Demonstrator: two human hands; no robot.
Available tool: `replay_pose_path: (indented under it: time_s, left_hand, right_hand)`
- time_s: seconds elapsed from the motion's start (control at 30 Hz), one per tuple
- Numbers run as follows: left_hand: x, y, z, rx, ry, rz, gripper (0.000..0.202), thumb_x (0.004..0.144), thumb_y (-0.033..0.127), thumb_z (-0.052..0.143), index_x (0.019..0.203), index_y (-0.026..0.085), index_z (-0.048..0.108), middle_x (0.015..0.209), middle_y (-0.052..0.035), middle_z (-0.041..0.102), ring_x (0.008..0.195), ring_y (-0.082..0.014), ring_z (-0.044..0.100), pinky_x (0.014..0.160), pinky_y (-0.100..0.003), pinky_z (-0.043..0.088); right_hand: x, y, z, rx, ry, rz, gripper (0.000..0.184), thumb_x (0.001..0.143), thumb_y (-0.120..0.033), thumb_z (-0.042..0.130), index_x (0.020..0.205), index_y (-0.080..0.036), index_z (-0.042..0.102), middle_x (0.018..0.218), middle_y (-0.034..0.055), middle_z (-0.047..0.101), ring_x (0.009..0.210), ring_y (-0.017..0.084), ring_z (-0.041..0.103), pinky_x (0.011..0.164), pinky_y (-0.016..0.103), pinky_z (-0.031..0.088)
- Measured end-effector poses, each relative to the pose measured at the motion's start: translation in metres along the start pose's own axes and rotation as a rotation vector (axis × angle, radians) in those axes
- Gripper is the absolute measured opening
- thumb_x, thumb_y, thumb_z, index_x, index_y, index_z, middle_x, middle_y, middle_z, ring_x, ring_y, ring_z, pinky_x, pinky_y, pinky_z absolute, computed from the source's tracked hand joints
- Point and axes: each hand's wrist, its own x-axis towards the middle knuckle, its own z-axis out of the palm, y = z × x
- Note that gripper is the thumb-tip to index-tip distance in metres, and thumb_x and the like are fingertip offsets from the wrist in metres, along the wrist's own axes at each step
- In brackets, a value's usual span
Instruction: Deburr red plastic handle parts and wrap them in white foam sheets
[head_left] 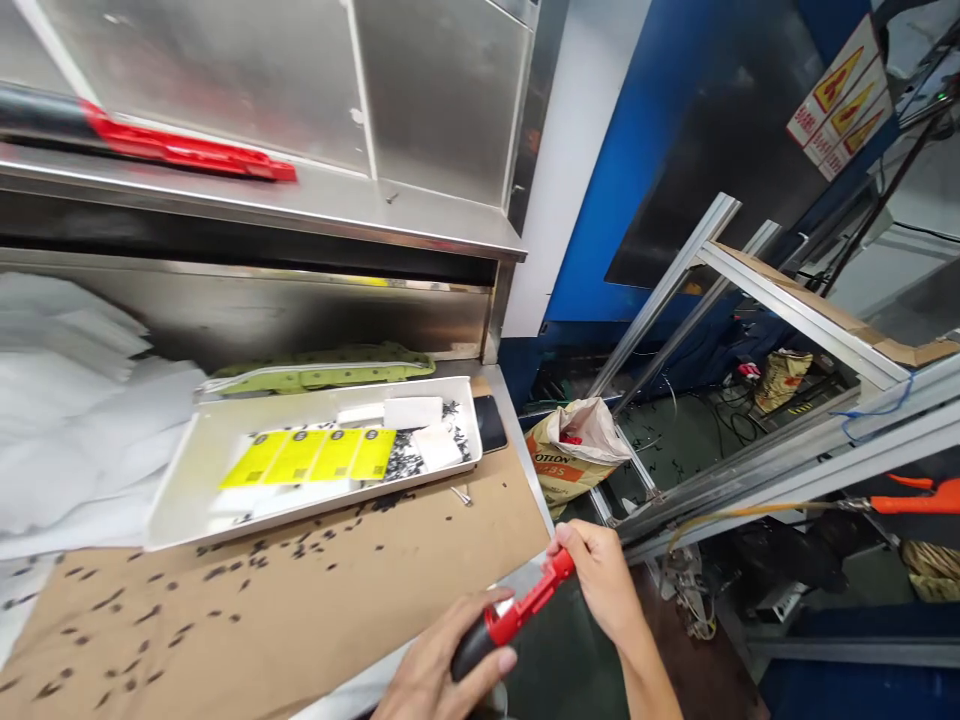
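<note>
Spanning the two bare hands at the bench's near edge, a red-and-black tool casing [517,612] slants up toward the right. The left hand [442,655] is wrapped round its thick black end, thumb and fingers on opposite sides; the right hand [600,575] pinches the far red tip. The part is probably light and stiff, likely moulded plastic, and should not flex in ordinary handling. The rounded black grip offers the surest hold, though a smooth surface could let it turn in the palm; the narrow red portion, cut with recesses and small projections, appears the more fragile and suits a gentle fingertip hold. The red is bright and slightly glossy, the black darker and plainer. Beyond lies a brown cardboard sheet [360,580] strewn with small black pieces, then a white tray [176,500] carrying yellow labels [311,457]. Farther back, on the metal shelf [420,215], rests a similar red-and-black piece [187,150], its black end cut off by the left border.
</note>
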Motion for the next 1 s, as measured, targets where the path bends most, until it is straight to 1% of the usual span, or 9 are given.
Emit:
replay_pose_path:
  time_s: [0.13,0.2,0.3,0.4,0.53,0.67,0.77,0.87,1.0]
  left_hand:
    - [0.021,-0.049,-0.011,0.104,0.062,-0.105,0.043,0.086,0.049,0.054,0.115,0.023,0.071,0.118,-0.0103,0.075,0.109,-0.0279,0.071,0.094,-0.038,0.056]
    - [0.026,-0.072,-0.017,0.134,0.106,-0.16,0.042,0.087,0.047,0.053,0.117,0.023,0.07,0.119,-0.0109,0.075,0.109,-0.0295,0.07,0.093,-0.04,0.057]
    - [0.025,-0.102,-0.023,0.13,0.112,-0.186,0.037,0.091,0.047,0.05,0.112,0.026,0.072,0.113,-0.0086,0.076,0.104,-0.0278,0.072,0.089,-0.037,0.057]
    - [0.02,-0.131,-0.024,0.134,0.162,-0.173,0.039,0.091,0.051,0.051,0.111,0.026,0.074,0.118,-0.0099,0.073,0.109,-0.0273,0.07,0.094,-0.035,0.056]
    - [0.016,-0.159,-0.023,0.129,0.191,-0.118,0.04,0.093,0.054,0.05,0.114,0.028,0.073,0.109,-0.0088,0.075,0.101,-0.023,0.072,0.088,-0.027,0.058]
    - [0.018,-0.153,-0.031,0.161,0.206,-0.121,0.036,0.094,0.05,0.052,0.116,0.029,0.071,0.109,-0.0056,0.075,0.099,-0.0207,0.073,0.086,-0.025,0.058]
    - [0.024,-0.142,-0.041,0.172,0.175,-0.119,0.033,0.094,0.047,0.052,0.11,0.027,0.074,0.105,-0.0059,0.075,0.097,-0.0204,0.074,0.084,-0.025,0.059]
    - [0.028,-0.139,-0.045,0.172,0.151,-0.11,0.032,0.094,0.044,0.052,0.108,0.026,0.074,0.104,-0.0073,0.075,0.095,-0.0206,0.074,0.084,-0.026,0.059]
    - [0.027,-0.152,-0.041,0.2,0.143,-0.109,0.033,0.095,0.044,0.05,0.113,0.026,0.072,0.108,-0.0079,0.073,0.091,-0.0207,0.074,0.082,-0.028,0.061]
  right_hand:
    - [0.049,0.048,0.063,-0.086,-0.042,0.012,0.08,0.095,-0.073,0.022,0.065,-0.015,0.069,0.052,0.0065,0.065,0.049,0.019,0.063,0.052,0.029,0.05]
    - [0.069,0.064,0.089,-0.183,-0.033,-0.003,0.069,0.098,-0.064,0.03,0.065,-0.017,0.069,0.055,0.0069,0.066,0.055,0.021,0.066,0.057,0.031,0.052]
    - [0.091,0.075,0.114,-0.351,0.038,-0.053,0.033,0.096,-0.037,0.048,0.085,-0.018,0.073,0.085,0.0107,0.075,0.081,0.025,0.07,0.074,0.035,0.053]
    - [0.106,0.068,0.126,-0.492,0.101,-0.102,0.025,0.094,-0.02,0.047,0.101,-0.018,0.071,0.103,0.0123,0.072,0.096,0.025,0.067,0.084,0.036,0.05]
    - [0.129,0.037,0.139,-0.647,0.081,-0.188,0.03,0.101,-0.022,0.039,0.111,-0.018,0.067,0.11,0.0123,0.069,0.105,0.024,0.062,0.09,0.036,0.047]
    - [0.18,0.008,0.175,-0.823,-0.133,-0.247,0.039,0.09,-0.039,0.067,0.124,-0.019,0.064,0.117,0.0165,0.069,0.111,0.033,0.06,0.093,0.046,0.046]
    - [0.212,-0.003,0.198,-0.931,-0.234,-0.201,0.055,0.075,-0.03,0.081,0.124,-0.012,0.064,0.102,0.021,0.072,0.103,0.039,0.062,0.094,0.054,0.044]
    - [0.206,-0.006,0.18,-0.918,-0.22,-0.225,0.054,0.085,-0.027,0.069,0.137,-0.02,0.058,0.114,0.0163,0.067,0.108,0.033,0.061,0.097,0.048,0.045]
    - [0.137,0.019,0.114,-0.546,-0.001,-0.293,0.049,0.098,-0.031,0.047,0.146,-0.031,0.048,0.131,0.009,0.051,0.117,0.024,0.058,0.1,0.037,0.048]
